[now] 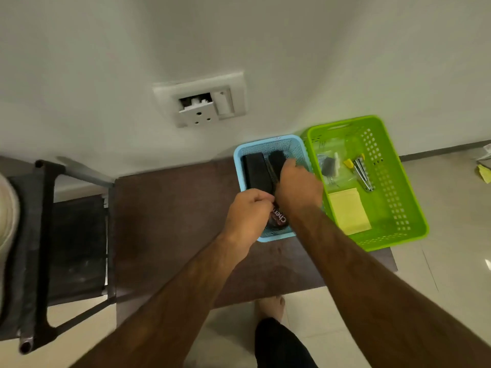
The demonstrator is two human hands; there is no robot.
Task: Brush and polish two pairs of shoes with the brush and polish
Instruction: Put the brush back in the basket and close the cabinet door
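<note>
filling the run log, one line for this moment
left hand: curled by polish tin, hold unclear | right hand: grips brush | both in blue basket

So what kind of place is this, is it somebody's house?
Probably a room in a home. There's a painted wall with a plug socket, a tiled floor, and a brown table holding a blue basket and a green basket of household bits.

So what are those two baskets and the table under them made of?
Blue basket: probably plastic, with a smooth moulded rim, fine mesh walls and one even colour.
Green basket: also looks like plastic, slightly glossy, with neat rows of moulded holes.
Table: dark brown, matte and faintly mottled. It could be wood laminate or stone; the look leaves that open.
</note>
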